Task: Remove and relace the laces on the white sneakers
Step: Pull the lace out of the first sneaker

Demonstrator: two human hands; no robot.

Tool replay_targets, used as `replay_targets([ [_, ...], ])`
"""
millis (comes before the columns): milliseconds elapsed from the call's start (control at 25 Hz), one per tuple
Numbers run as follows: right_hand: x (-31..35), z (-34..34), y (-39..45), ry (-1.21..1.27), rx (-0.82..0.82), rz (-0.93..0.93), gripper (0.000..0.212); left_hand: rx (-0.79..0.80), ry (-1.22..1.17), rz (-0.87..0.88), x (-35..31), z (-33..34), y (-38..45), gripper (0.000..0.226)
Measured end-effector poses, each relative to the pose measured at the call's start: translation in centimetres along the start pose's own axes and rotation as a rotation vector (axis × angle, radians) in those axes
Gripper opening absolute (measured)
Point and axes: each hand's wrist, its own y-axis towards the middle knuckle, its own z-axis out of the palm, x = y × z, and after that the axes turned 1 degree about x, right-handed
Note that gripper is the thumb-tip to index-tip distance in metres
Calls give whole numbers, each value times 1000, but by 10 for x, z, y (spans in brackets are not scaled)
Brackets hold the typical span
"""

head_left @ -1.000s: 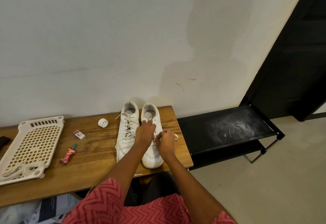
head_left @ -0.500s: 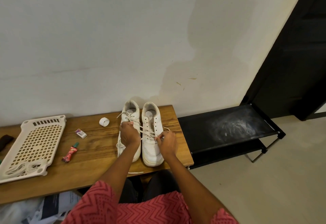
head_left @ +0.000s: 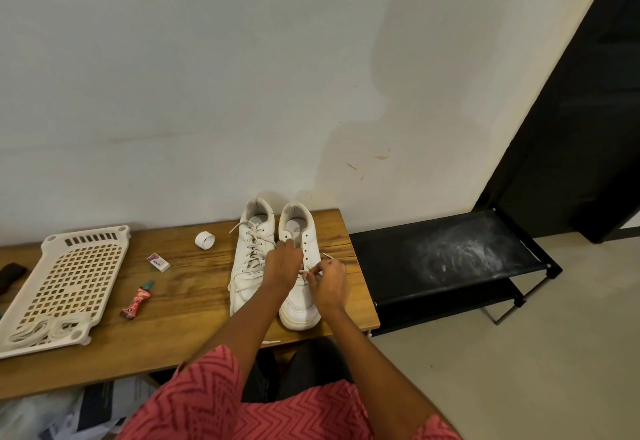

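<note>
Two white sneakers stand side by side on the wooden table (head_left: 180, 287), toes toward me. The left sneaker (head_left: 250, 259) is fully laced, its lace ends loose near the collar. The right sneaker (head_left: 298, 283) shows empty upper eyelets. My left hand (head_left: 282, 266) lies over the right sneaker's tongue area, fingers curled on the lace there. My right hand (head_left: 329, 282) pinches a white lace (head_left: 327, 256) beside the lower eyelets; the lace tip sticks out above the fingers. Another lace end (head_left: 271, 342) hangs over the table's front edge.
A cream perforated plastic tray (head_left: 69, 277) lies at the table's left with white laces bundled in its near corner. A white tape roll (head_left: 205, 240), a small eraser (head_left: 158, 262) and a red tube (head_left: 136, 301) lie between tray and shoes. A black shoe rack (head_left: 446, 263) stands to the right.
My left hand moved from over the left sneaker back onto the right sneaker, close to my right hand. The stretched lace between the hands has slackened; my right hand stays at the lower eyelets.
</note>
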Motion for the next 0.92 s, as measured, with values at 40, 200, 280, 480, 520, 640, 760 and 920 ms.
replay_targets([
  [40, 0, 0, 0, -2, -2, -1, 22, 9, -25, -10, -3, -3, -1, 23],
  [200, -1, -2, -1, -7, -14, -3, 19, -210, -600, -445, -2, -7, -8, 16],
  [280, 0, -2, -2, -29, -22, 0, 20, -337, -994, -846, 11, -10, -11, 21],
  [480, 1, 0, -3, -26, -37, 6, 19, -496, -885, -853, 27, -13, -17, 29],
  [520, 1, -1, -3, -26, -36, 7, 19, -506, -738, -659, 22, -13, -16, 33],
  [640, 0, 0, -2, 2, -32, 12, 20, -358, -454, -243, 1, -9, -8, 24],
  [760, -3, 1, -2, 23, -22, 9, 23, -130, -196, -142, -9, 1, -1, 26],
  [920, -4, 2, 0, 12, -11, 6, 22, -92, -147, -154, -14, 5, 0, 29],
])
